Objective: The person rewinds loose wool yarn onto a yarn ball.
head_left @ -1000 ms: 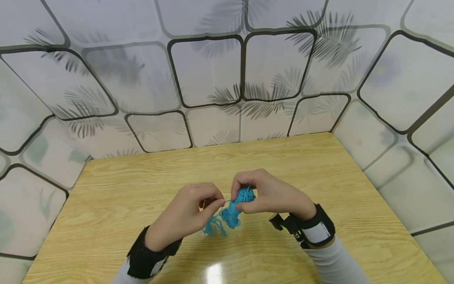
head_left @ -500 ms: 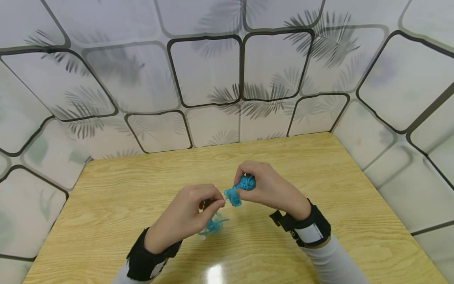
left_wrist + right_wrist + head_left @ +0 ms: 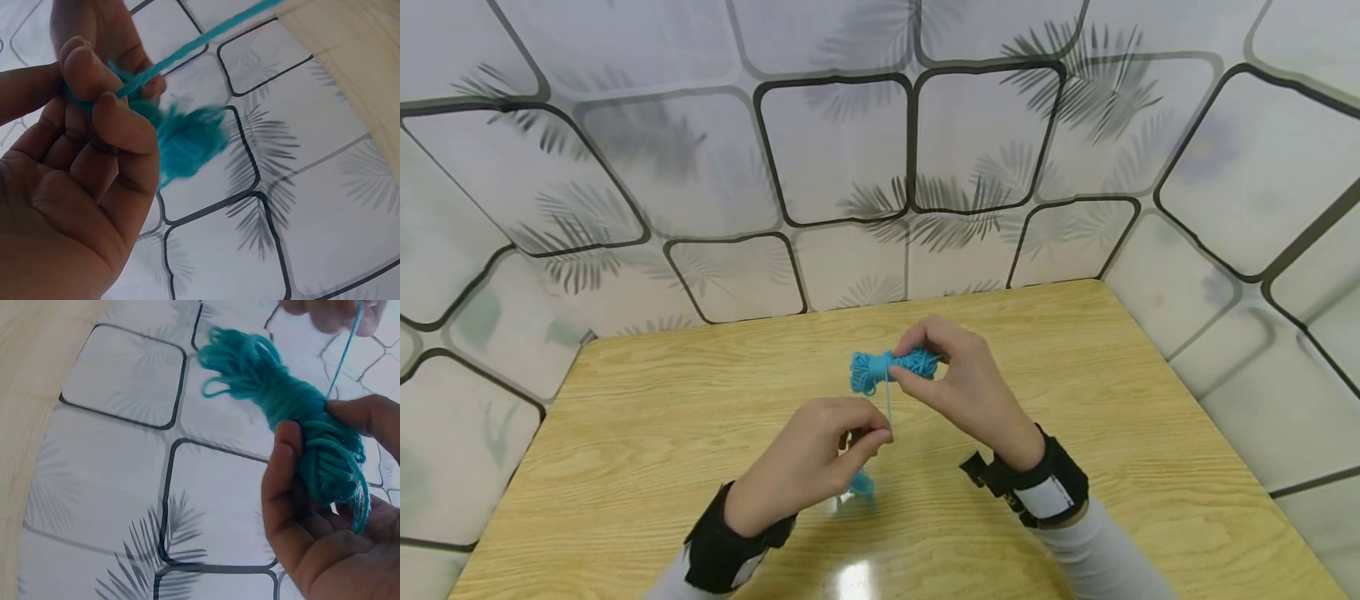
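Observation:
A bundle of blue yarn [image 3: 872, 369], wrapped round its middle with loops sticking out at the ends, is held above the table by my right hand [image 3: 964, 382]. In the right wrist view the thumb and fingers grip the yarn bundle [image 3: 294, 403] on both sides. My left hand [image 3: 820, 450] is lower and nearer, pinching a single strand [image 3: 194, 45] between thumb and forefinger. That strand runs taut up to the wrapped middle of the bundle. Below the left hand hangs a loose tangle of the same yarn [image 3: 861, 485], partly hidden by the fingers.
A wood-grain table [image 3: 700, 375] lies under both hands. Behind it and at the sides stands a pale cloth [image 3: 850, 150] printed with rounded squares and leaves. Black bands with small mounts [image 3: 1048, 492] sit on both wrists.
My right hand has moved up and away with the bundle, which has turned from steep to nearly level. The left hand has shifted slightly right, and the strand between the hands has lengthened.

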A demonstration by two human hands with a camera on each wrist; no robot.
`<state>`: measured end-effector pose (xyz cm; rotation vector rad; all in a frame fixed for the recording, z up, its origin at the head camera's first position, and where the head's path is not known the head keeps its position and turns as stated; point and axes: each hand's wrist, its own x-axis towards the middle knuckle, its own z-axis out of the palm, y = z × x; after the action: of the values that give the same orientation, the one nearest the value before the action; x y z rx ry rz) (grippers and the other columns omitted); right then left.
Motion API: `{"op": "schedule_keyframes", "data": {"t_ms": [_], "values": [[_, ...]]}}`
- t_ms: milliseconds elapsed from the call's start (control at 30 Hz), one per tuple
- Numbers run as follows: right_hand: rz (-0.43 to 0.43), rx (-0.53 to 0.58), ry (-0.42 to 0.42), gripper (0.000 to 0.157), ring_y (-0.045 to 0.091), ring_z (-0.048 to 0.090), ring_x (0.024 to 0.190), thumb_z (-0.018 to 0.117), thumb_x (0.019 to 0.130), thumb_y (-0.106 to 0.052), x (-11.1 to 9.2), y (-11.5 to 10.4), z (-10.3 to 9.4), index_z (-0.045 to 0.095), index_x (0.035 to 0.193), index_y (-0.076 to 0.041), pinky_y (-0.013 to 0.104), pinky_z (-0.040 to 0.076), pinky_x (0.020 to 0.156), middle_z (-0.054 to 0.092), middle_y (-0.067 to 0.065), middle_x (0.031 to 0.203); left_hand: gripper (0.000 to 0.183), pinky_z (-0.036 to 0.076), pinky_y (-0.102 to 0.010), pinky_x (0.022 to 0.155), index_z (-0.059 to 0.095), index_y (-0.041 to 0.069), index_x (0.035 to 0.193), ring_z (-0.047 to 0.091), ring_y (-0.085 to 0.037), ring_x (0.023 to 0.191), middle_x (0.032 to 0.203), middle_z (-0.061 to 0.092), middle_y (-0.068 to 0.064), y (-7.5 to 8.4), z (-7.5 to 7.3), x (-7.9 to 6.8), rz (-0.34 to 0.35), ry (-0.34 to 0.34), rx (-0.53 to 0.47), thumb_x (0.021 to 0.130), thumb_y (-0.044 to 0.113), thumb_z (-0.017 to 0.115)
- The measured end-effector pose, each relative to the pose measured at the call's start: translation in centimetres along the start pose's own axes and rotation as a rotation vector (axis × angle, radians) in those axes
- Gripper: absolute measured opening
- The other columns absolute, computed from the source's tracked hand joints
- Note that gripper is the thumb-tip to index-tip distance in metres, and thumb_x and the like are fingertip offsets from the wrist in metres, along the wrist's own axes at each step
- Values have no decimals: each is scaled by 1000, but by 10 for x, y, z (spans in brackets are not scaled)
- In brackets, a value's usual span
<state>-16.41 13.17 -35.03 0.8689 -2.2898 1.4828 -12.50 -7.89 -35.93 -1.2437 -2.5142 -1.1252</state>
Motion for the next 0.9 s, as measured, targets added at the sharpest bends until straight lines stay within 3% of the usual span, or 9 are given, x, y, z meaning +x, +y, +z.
{"op": "schedule_keyframes", "data": {"t_ms": [133,267,367,467,567,667,767,900], "values": [[1,193,31,14,19,65,89,72,86,2,-1,-4,0,64,97,-4,35,55,78,66,10,103,12,48,-24,50,74,15,88,53,-1,59,70,67,5,-5,4,3,-11,3,-16,93,8,66],[-11,352,10,16,25,62,96,69,84,11,-1,-7,-2,63,96,2,29,53,78,64,10,106,11,51,-26,50,76,13,89,58,-1,61,71,71,3,-11,5,6,-24,20,-69,92,7,67],[-41,453,-64,15,27,61,96,68,85,11,-1,-9,-4,62,96,4,27,54,76,63,8,105,9,52,-28,49,74,11,94,60,-4,63,71,72,0,-17,6,6,-34,25,-112,92,5,67],[-85,529,-198,12,29,60,91,68,86,8,-1,-9,-5,62,96,4,29,55,73,63,11,102,10,55,-31,53,72,7,94,63,-7,65,74,73,-4,-23,4,5,-49,33,-190,89,-1,68],[-99,549,-354,11,29,60,89,67,88,7,-2,-9,-5,63,97,1,34,55,76,63,15,99,12,56,-31,57,73,8,93,62,-8,65,78,74,-3,-28,1,3,-56,42,-206,89,-2,67],[-73,522,-472,14,27,60,89,68,88,6,-2,-10,-6,65,98,-3,37,55,80,64,16,97,12,54,-29,56,74,13,91,59,-7,64,80,73,2,-29,-2,3,-55,59,-151,91,2,68],[-48,472,-535,15,24,60,87,69,88,5,-2,-10,-7,66,98,-6,37,54,79,66,13,97,16,52,-29,53,73,15,88,58,-5,63,77,72,3,-26,-6,3,-58,70,-116,92,1,66],[-27,360,-556,11,18,59,80,72,88,-5,-3,-8,-9,67,97,-10,33,54,73,68,7,94,18,51,-30,53,70,16,85,58,-6,63,73,69,3,-21,-10,2,-50,85,-116,93,1,65]]}}
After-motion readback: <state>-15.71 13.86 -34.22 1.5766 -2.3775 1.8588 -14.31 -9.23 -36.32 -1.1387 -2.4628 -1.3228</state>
